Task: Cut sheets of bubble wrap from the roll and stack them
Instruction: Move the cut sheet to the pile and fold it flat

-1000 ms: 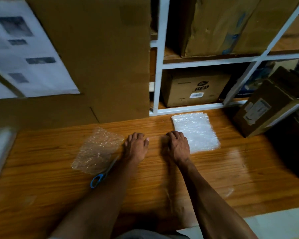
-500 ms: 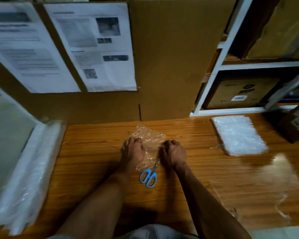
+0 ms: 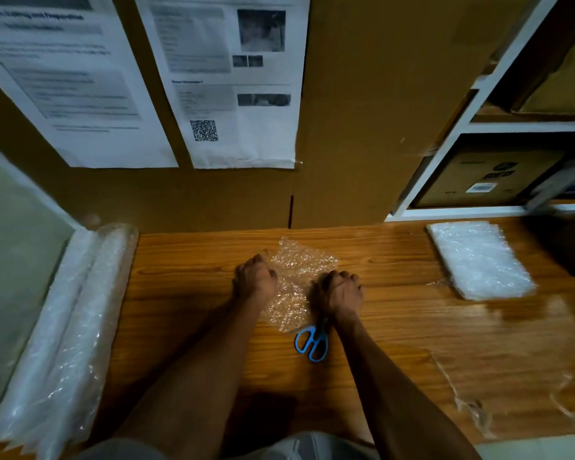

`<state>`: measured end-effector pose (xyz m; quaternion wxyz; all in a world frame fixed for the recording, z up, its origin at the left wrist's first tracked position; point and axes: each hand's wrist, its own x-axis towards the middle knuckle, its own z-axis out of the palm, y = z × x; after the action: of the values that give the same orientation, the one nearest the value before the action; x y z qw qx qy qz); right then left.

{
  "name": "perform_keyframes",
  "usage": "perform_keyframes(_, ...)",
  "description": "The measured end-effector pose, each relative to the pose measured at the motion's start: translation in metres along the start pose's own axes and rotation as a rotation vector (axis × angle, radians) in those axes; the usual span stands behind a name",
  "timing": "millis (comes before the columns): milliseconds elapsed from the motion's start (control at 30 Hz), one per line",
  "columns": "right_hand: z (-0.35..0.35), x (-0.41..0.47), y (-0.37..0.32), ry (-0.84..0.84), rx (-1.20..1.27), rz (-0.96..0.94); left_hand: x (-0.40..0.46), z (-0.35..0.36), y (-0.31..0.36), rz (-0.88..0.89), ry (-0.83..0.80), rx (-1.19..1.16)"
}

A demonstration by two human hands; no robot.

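A crumpled clear bubble wrap sheet (image 3: 297, 277) lies on the wooden table (image 3: 395, 327), near the cardboard wall. My left hand (image 3: 254, 280) grips its left edge with curled fingers. My right hand (image 3: 339, 292) grips its right edge, knuckles up. Blue-handled scissors (image 3: 311, 343) lie just below the sheet, their blades hidden under my right wrist. A white stack of cut sheets (image 3: 478, 260) sits at the far right. The bubble wrap roll (image 3: 63, 327) lies along the table's left edge.
A cardboard wall with taped paper notices (image 3: 233, 81) stands behind the table. White shelving (image 3: 445, 167) with cardboard boxes is at the right rear. A dark box (image 3: 571, 240) sits beside the stack. Clear film (image 3: 512, 393) covers the table's near right.
The view has swung left, bringing the roll into sight. Both hands moved from flat on the table onto the loose sheet, and their fingers curled round its edges.
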<state>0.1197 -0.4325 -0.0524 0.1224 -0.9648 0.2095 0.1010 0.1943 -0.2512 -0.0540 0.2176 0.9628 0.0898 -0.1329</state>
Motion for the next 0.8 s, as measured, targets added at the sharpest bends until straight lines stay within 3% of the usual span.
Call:
perform_keyframes(300, -0.005, -0.004, 0.000, -0.010, 0.094, -0.089, 0.008, 0.005, -0.003, -0.008, -0.011, 0.006)
perform_keyframes(467, -0.007, -0.016, 0.003, -0.046, 0.030, -0.173, 0.002, -0.007, -0.005, -0.022, -0.100, -0.274)
perform_keyframes(633, -0.011, -0.010, 0.009, 0.045, 0.177, -0.187, -0.009, -0.026, -0.006, 0.048, -0.146, -0.578)
perform_keyframes(800, -0.018, -0.006, 0.016, 0.173, 0.414, -0.272, -0.024, -0.044, 0.004, 0.119, -0.127, -0.694)
